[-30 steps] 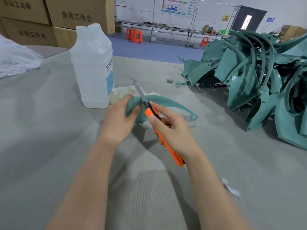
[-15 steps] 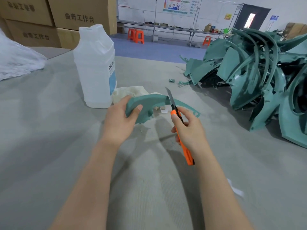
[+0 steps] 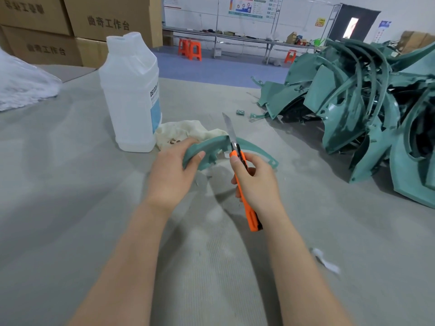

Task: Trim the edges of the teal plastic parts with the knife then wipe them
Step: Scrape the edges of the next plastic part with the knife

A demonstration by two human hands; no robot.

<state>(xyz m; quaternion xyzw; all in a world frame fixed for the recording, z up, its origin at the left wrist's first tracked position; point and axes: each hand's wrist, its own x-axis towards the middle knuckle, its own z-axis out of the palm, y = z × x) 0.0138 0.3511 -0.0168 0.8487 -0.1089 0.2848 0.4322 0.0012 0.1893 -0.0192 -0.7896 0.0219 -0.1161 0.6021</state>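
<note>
A grey, felt-like table (image 3: 70, 208) carries everything. A white plastic jug (image 3: 130, 95) stands upright on it, with a crumpled cream cloth (image 3: 181, 131) just beside its base. A heap of teal plastic parts (image 3: 353, 102) lies at the right, a small clip (image 3: 240, 112) near it. A white scrap (image 3: 326, 261) lies nearer, and a white bag (image 3: 23, 88) at far left.

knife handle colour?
Orange with a black slider strip, on the utility knife gripped in the right hand. Head view, the only one.

Soft overhead light — blurred, warped edges
</note>
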